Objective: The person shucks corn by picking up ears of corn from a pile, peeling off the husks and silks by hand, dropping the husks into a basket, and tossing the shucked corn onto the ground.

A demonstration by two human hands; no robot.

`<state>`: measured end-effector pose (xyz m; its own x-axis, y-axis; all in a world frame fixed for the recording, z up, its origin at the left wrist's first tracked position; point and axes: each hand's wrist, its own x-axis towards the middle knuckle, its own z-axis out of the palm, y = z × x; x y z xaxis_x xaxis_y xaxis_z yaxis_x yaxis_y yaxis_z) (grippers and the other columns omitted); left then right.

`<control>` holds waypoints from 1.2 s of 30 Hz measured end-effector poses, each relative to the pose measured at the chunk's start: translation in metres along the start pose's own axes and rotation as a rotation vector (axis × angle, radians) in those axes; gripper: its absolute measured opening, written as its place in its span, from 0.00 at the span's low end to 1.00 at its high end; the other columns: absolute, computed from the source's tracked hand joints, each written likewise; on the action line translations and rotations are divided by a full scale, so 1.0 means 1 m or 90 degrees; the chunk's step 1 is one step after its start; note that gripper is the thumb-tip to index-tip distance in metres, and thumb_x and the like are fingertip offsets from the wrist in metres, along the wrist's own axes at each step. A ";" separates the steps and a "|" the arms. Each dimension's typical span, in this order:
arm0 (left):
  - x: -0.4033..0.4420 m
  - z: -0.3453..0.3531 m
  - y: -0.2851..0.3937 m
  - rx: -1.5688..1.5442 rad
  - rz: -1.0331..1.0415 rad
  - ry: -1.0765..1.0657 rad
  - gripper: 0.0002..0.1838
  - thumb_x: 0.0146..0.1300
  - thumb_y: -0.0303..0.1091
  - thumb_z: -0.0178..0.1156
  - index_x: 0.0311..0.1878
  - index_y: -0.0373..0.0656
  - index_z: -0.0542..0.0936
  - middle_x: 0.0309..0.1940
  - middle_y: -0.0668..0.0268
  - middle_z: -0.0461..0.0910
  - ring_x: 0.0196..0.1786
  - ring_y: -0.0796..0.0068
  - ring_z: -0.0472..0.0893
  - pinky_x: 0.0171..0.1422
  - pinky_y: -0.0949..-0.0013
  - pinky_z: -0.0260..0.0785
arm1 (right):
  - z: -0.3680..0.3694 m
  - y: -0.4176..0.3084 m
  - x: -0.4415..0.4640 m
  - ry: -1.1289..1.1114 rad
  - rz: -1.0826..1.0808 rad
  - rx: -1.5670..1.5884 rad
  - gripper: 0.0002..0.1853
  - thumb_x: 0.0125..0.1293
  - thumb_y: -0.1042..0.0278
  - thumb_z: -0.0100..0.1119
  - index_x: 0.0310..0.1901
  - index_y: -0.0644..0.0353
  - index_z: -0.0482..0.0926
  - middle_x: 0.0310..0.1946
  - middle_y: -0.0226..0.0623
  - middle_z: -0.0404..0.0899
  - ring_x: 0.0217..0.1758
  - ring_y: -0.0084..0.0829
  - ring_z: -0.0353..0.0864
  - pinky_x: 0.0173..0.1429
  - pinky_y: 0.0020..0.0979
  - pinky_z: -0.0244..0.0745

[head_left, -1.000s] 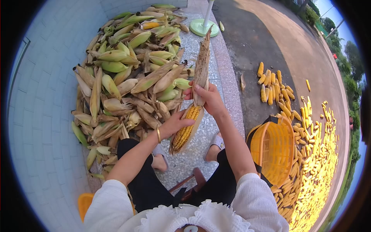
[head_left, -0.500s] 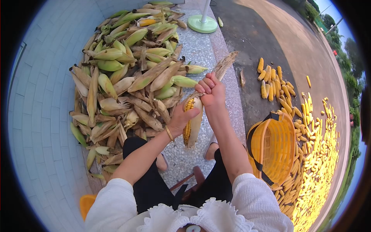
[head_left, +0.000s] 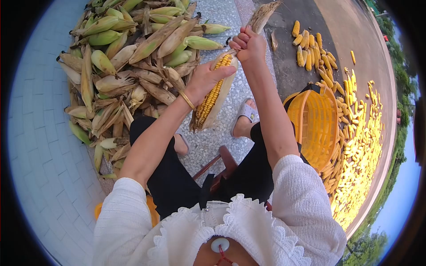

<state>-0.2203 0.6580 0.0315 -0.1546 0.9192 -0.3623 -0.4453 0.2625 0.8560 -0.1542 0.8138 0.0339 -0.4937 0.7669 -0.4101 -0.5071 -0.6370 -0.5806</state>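
My left hand (head_left: 205,82) is wrapped round an ear of corn (head_left: 213,98), its yellow kernels bare along one side. Pale husk still lies along the ear's right side. At the ear's upper end, my right hand (head_left: 250,45) is closed in a fist on dry brown husk (head_left: 265,15), whose frayed tip sticks out beyond the fingers. Left of my hands lies a big heap of unhusked corn (head_left: 146,53), some green and some dried brown.
An orange-yellow plastic basket (head_left: 316,126) lies tipped at my right. Beyond it, many husked cobs (head_left: 361,150) spread over the ground, with a smaller group (head_left: 309,51) further up. A tiled wall (head_left: 42,119) rises on the left. A brown stool (head_left: 226,162) shows between my legs.
The view has tilted down, so the heap and basket appear higher. My right hand has pulled the husk a little away from the ear, and more kernels show.
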 end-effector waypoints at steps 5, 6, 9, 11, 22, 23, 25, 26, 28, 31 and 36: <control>0.003 0.004 0.001 0.002 -0.058 0.025 0.20 0.54 0.47 0.66 0.38 0.39 0.76 0.26 0.70 0.76 0.24 0.85 0.73 0.27 0.78 0.67 | -0.012 0.006 0.015 0.046 -0.001 0.058 0.08 0.70 0.67 0.41 0.33 0.59 0.63 0.13 0.22 0.49 0.12 0.19 0.44 0.18 0.26 0.44; 0.002 0.003 -0.001 -0.025 -0.088 0.016 0.20 0.56 0.46 0.65 0.41 0.40 0.76 0.28 0.71 0.76 0.25 0.85 0.74 0.28 0.78 0.68 | -0.019 0.010 0.018 0.059 0.004 0.054 0.07 0.70 0.67 0.41 0.33 0.59 0.63 0.13 0.22 0.49 0.13 0.19 0.43 0.18 0.26 0.44; -0.022 0.002 -0.004 -0.016 -0.071 0.015 0.19 0.58 0.45 0.64 0.43 0.41 0.75 0.29 0.72 0.75 0.27 0.85 0.75 0.29 0.77 0.69 | -0.090 -0.057 0.063 0.308 -0.133 0.102 0.07 0.69 0.66 0.41 0.35 0.58 0.63 0.14 0.22 0.49 0.13 0.19 0.43 0.19 0.26 0.43; -0.034 -0.013 -0.002 0.013 -0.025 0.041 0.19 0.58 0.45 0.64 0.43 0.41 0.75 0.29 0.71 0.75 0.28 0.84 0.75 0.30 0.77 0.69 | -0.105 -0.078 0.052 0.360 -0.222 0.020 0.07 0.69 0.64 0.42 0.37 0.57 0.64 0.14 0.22 0.48 0.12 0.19 0.43 0.18 0.26 0.43; 0.000 -0.096 0.023 -0.446 0.192 0.326 0.21 0.61 0.44 0.63 0.49 0.38 0.74 0.41 0.64 0.78 0.41 0.72 0.80 0.45 0.65 0.74 | -0.012 0.079 -0.073 -0.307 -0.060 -0.839 0.23 0.55 0.62 0.68 0.48 0.68 0.74 0.27 0.33 0.77 0.21 0.16 0.67 0.22 0.20 0.62; 0.002 -0.105 0.021 -0.450 0.201 0.330 0.21 0.61 0.44 0.63 0.49 0.38 0.74 0.41 0.64 0.78 0.41 0.72 0.80 0.45 0.65 0.74 | -0.005 0.076 -0.075 -0.318 -0.062 -0.843 0.23 0.55 0.62 0.68 0.48 0.68 0.74 0.27 0.33 0.77 0.21 0.16 0.67 0.22 0.20 0.62; 0.005 -0.117 0.010 -0.438 0.191 0.334 0.19 0.64 0.48 0.57 0.51 0.44 0.74 0.43 0.66 0.79 0.43 0.70 0.79 0.49 0.64 0.73 | 0.003 0.069 -0.082 -0.363 -0.075 -0.907 0.16 0.55 0.62 0.66 0.39 0.66 0.79 0.24 0.39 0.80 0.29 0.34 0.80 0.38 0.34 0.73; 0.002 -0.116 0.011 -0.438 0.173 0.337 0.19 0.65 0.49 0.56 0.50 0.45 0.74 0.44 0.66 0.78 0.43 0.70 0.79 0.50 0.64 0.73 | 0.002 0.067 -0.081 -0.351 -0.127 -0.949 0.10 0.55 0.67 0.64 0.35 0.64 0.81 0.22 0.35 0.80 0.26 0.28 0.78 0.34 0.31 0.71; -0.003 -0.118 0.016 -0.439 0.133 0.291 0.20 0.65 0.50 0.56 0.51 0.45 0.74 0.43 0.66 0.78 0.42 0.71 0.79 0.49 0.65 0.74 | 0.002 0.056 -0.075 -0.309 -0.055 -0.868 0.09 0.55 0.68 0.64 0.34 0.65 0.81 0.22 0.34 0.80 0.25 0.25 0.76 0.32 0.29 0.69; -0.011 -0.123 0.018 -0.418 0.088 0.190 0.23 0.64 0.52 0.56 0.52 0.43 0.73 0.40 0.67 0.78 0.40 0.74 0.78 0.46 0.68 0.74 | 0.012 0.018 -0.065 -0.208 0.023 -0.670 0.10 0.59 0.69 0.60 0.39 0.66 0.79 0.29 0.32 0.80 0.29 0.20 0.73 0.36 0.22 0.66; -0.023 -0.086 0.020 -0.249 0.043 0.022 0.30 0.60 0.54 0.61 0.56 0.41 0.69 0.41 0.69 0.75 0.40 0.82 0.76 0.42 0.75 0.72 | 0.029 -0.019 -0.055 -0.204 -0.037 -0.099 0.10 0.69 0.63 0.48 0.41 0.60 0.75 0.39 0.42 0.77 0.41 0.33 0.76 0.45 0.34 0.68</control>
<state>-0.3020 0.6172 0.0253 -0.2208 0.9185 -0.3279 -0.7340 0.0648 0.6760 -0.1384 0.7816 0.0876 -0.6763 0.7222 -0.1452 -0.4400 -0.5541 -0.7067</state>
